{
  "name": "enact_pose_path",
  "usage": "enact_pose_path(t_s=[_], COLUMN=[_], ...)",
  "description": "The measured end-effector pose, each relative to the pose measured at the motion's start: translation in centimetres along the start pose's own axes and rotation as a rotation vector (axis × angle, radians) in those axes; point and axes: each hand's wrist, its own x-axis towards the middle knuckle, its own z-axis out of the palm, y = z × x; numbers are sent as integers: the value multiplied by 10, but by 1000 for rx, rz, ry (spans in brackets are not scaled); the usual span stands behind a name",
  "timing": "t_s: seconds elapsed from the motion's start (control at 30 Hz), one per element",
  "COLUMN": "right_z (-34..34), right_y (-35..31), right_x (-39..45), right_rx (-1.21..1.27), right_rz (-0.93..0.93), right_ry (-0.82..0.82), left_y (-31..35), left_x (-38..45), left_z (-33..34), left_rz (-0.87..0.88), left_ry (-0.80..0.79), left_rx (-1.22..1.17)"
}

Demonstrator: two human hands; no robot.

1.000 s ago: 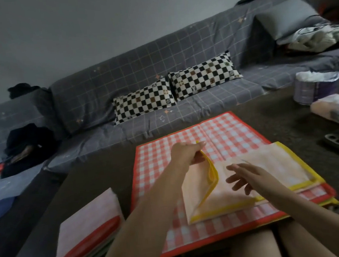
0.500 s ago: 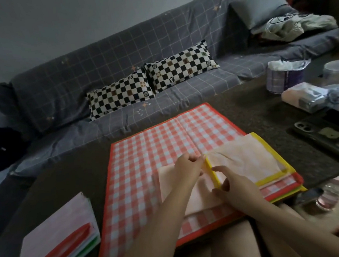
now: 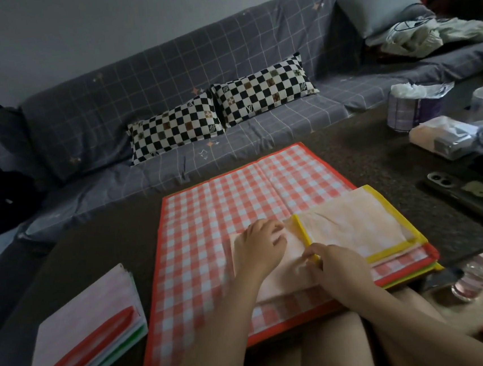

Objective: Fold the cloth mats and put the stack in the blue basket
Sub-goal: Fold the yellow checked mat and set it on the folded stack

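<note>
A yellow-edged cloth mat (image 3: 353,228), pale side up and partly folded over itself, lies on a spread red-checked mat (image 3: 209,224) on the dark table. My left hand (image 3: 262,241) presses on the lower pale layer just left of the folded yellow edge. At the near end of that edge, my right hand (image 3: 335,271) pinches the yellow border. A stack of folded mats (image 3: 84,336) with red and green edges sits at the front left. No blue basket is in view.
More mat edges (image 3: 420,274) show under the red-checked one at the right. A phone (image 3: 471,193), a tissue pack (image 3: 442,140), a paper roll (image 3: 410,110) and a small bottle (image 3: 470,278) stand to the right. A grey sofa (image 3: 167,101) lies beyond the table (image 3: 379,157).
My left hand carried the yellow-edged flap over to the right and laid it down. It now presses beside the fold. My right hand moved in and took the yellow edge.
</note>
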Motion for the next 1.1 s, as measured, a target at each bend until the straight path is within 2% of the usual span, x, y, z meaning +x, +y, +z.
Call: enact_pose_path(t_s=[0.1, 0.23, 0.47, 0.73, 0.9, 1.03, 1.1], right_z=[-10, -23, -19, -13, -22, -9, 3], right_y=[2, 23, 58, 65, 49, 35, 32], right_x=[3, 23, 71, 50, 33, 32, 25], right_rx=[-79, -173, -31, -130, -289, -341, -296], right_rz=[-16, -22, -53, -165, -78, -100, -78], right_ry=[11, 20, 104, 17, -46, -153, -129], left_y=[0, 2, 21, 25, 28, 27, 25], left_x=[-1, -15, -46, -47, -19, -12, -12], left_z=[-3, -3, 8, 11, 12, 20, 23], left_rz=[-83, -109, -91, -53, 137, 125, 120], left_ry=[-38, -50, -108, -162, -188, -181, -179], left_rx=[-76, -100, 19, 132, 219, 228, 217])
